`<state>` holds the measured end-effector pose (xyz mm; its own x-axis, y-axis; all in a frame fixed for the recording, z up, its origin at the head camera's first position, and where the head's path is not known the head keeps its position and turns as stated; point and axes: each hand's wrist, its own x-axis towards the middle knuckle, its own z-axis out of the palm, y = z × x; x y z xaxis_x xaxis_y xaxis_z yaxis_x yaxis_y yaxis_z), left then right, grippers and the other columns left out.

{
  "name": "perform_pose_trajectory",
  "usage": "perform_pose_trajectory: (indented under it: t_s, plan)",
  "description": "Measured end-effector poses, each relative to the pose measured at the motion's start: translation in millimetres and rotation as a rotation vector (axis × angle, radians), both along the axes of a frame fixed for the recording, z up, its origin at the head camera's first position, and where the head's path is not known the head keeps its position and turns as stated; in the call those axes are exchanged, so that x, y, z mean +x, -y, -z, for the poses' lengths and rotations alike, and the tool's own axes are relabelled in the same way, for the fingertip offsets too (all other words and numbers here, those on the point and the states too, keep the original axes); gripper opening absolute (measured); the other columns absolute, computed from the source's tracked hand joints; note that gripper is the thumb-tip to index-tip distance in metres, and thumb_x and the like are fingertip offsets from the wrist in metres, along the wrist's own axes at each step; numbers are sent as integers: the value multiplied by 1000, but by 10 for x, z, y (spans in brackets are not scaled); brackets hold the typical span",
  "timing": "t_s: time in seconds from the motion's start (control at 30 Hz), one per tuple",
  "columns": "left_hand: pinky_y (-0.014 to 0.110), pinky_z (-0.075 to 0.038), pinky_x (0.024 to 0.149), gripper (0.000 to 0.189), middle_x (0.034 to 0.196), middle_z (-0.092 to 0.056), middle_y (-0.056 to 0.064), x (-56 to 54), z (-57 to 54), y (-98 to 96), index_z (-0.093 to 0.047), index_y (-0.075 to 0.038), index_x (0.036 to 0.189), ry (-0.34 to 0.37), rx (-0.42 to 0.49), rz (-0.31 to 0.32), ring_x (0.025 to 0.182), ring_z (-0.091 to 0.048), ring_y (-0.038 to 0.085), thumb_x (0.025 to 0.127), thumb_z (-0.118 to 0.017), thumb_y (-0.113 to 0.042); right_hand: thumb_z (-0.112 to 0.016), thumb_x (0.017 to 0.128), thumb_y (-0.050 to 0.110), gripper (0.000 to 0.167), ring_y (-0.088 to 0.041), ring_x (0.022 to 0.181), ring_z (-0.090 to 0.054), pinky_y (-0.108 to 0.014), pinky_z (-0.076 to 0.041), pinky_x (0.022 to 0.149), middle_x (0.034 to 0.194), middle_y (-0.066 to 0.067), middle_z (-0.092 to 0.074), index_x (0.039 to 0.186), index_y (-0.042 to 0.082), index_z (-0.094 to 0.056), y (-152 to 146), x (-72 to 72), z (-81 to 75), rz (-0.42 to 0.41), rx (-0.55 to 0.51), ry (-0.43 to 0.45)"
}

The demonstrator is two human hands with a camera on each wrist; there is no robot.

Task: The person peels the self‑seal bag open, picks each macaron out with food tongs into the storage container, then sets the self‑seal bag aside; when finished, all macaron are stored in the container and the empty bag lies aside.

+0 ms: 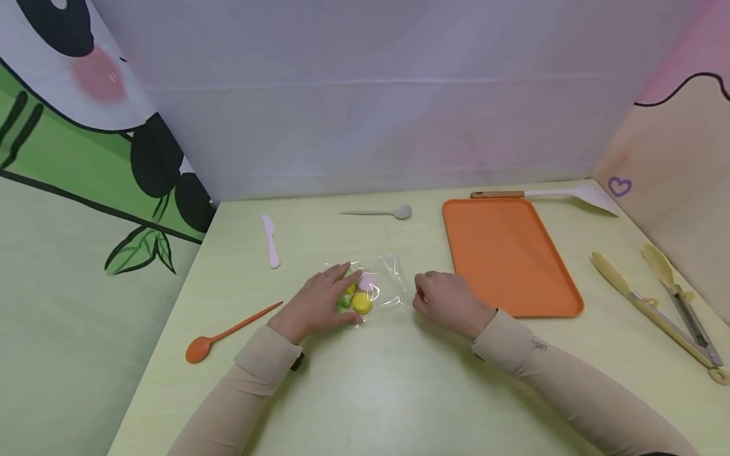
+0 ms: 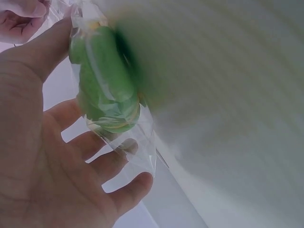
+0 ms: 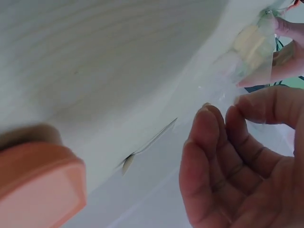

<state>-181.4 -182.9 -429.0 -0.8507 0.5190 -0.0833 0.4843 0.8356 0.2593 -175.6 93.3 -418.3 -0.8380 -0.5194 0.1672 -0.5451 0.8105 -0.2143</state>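
Observation:
A clear plastic bag (image 1: 390, 286) lies on the table between my hands. Inside it are macaron-like round pieces: a yellow one (image 1: 362, 303), a pale pink one and several green ones (image 2: 107, 71). My left hand (image 1: 320, 299) rests over the bag's left end with its fingers spread and its thumb along the near edge. Its palm partly hides the contents in the head view. At the other end, my right hand (image 1: 447, 301) pinches the bag's edge between thumb and index fingertip, its other fingers curled in, beside an orange tray (image 1: 513, 259).
Left of the bag lie a pink knife (image 1: 270, 242) and an orange spoon (image 1: 199, 348). Behind it is a grey spoon (image 1: 402, 212). A white spatula (image 1: 582, 193) with a wooden handle lies behind the tray; tongs (image 1: 650, 310) lie spread at the right. Fabric walls border the table.

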Motion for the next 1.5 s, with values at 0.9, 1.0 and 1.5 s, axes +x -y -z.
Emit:
perform_pose_trajectory:
  t_s: [0.9,1.0,1.5]
  plan:
    - [57,-27,116,87,160,-30,17,4,1,-11,-37,-14,154,11,19,4,146,-30,37,85,-74,-54,-56,86,18,13,-15,59,-48,-32,-36,47,68,1,-52,75,11,-57,117,-159,-54,203,44,205]
    - [58,-28,116,87,159,-31,17,-1,10,-6,-38,-14,154,5,25,4,146,-30,37,85,-75,-53,-59,89,26,16,-19,65,-58,-36,-45,50,78,-2,-62,89,10,-63,188,-172,-100,192,79,171]
    - [56,-31,115,88,157,-35,17,-34,40,26,-38,-16,154,-3,21,11,144,-34,37,83,-77,-52,-57,91,14,18,-17,63,-54,-34,-43,53,69,1,-58,73,15,-61,320,-544,-117,151,45,218]
